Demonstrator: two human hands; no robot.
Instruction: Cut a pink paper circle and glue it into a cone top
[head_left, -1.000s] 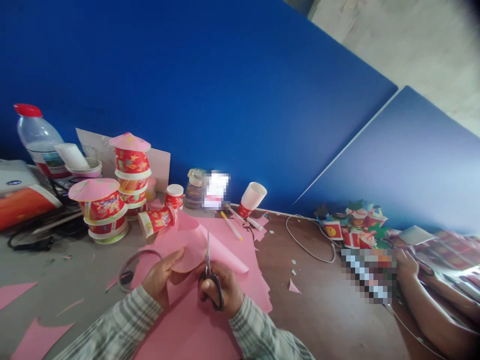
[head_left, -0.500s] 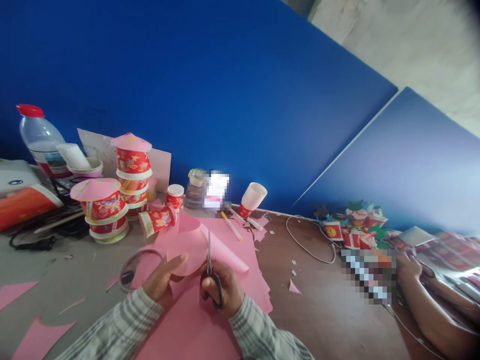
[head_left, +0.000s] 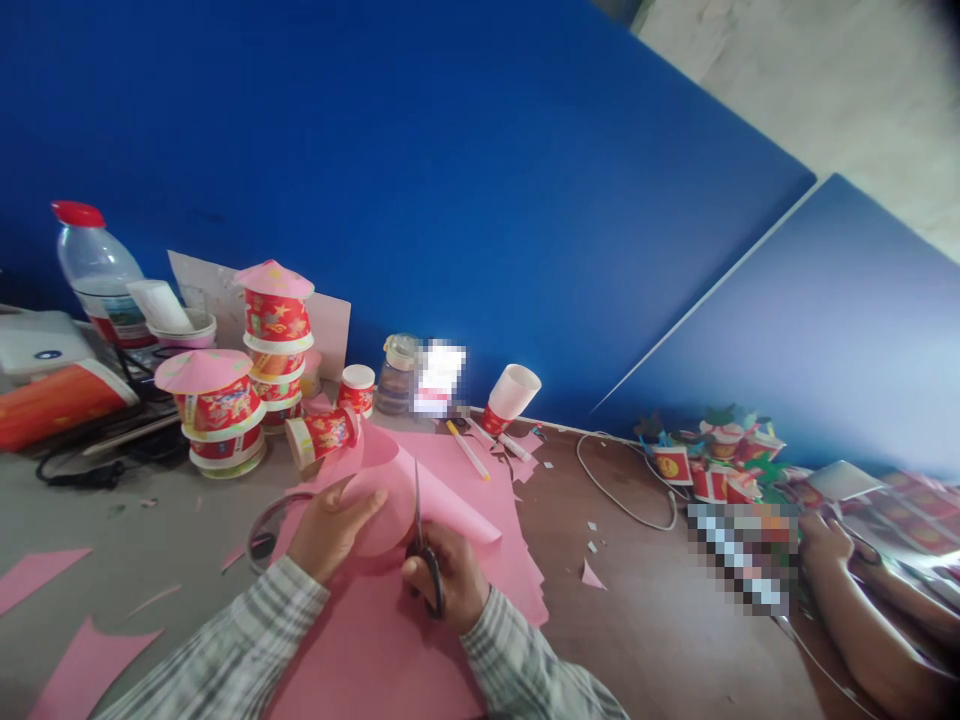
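Observation:
My left hand (head_left: 336, 522) is closed on the edge of a curved sheet of pink paper (head_left: 386, 505), thumb on top and the other fingers underneath. In my right hand (head_left: 450, 580) are black-handled scissors (head_left: 430, 575), their blades pointing away from me along the curled edge of that paper. Whether the blades are fully closed is hard to make out. Beneath both hands lie more pink sheets (head_left: 390, 650). A red paper cup (head_left: 322, 437) lies on its side just beyond my left hand, and a grey ring-shaped band (head_left: 259, 530) is beside my left wrist.
Two stacks of red cups with pink cone tops (head_left: 217, 405) stand at left, near a red-capped bottle (head_left: 105, 280). A marker (head_left: 469, 450) and a tall white cup (head_left: 515, 390) sit beyond the paper. A co-worker's hands (head_left: 825, 540) are at far right, near a cable (head_left: 634, 510).
The whole view has shifted slightly, so most things sit further right. My left hand has moved a little along the paper's edge; the scissors stay in my right hand.

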